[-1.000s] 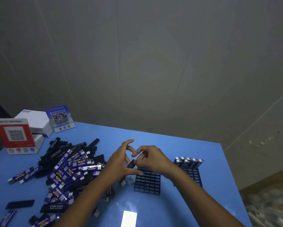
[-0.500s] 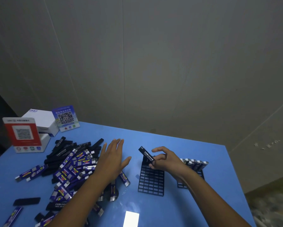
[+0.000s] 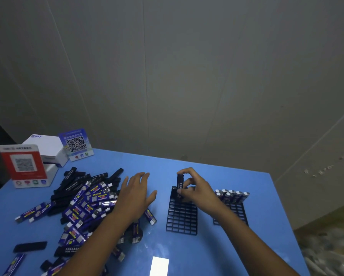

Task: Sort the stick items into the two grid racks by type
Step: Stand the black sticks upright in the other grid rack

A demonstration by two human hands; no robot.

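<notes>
A heap of black sticks (image 3: 75,181) and purple-blue wrapped sticks (image 3: 87,204) covers the left half of the blue table (image 3: 207,255). Two black grid racks stand to the right: the near rack (image 3: 182,218) and the far rack (image 3: 236,212), which carries several purple-blue sticks (image 3: 232,194) along its back rows. My right hand (image 3: 195,188) pinches one black stick (image 3: 179,183) upright over the back left corner of the near rack. Over the right edge of the heap, my left hand (image 3: 135,194) hovers flat with straight fingers, holding nothing.
At the table's back left stand a red QR sign (image 3: 24,164), a blue QR sign (image 3: 76,144) and a white box (image 3: 45,145). A lone black stick (image 3: 30,247) lies near the front left. The table's right edge drops to the floor.
My right hand has turned the black stick from slanted to upright and lowered it onto the near rack's back corner. My left hand has let go of it and moved over the heap.
</notes>
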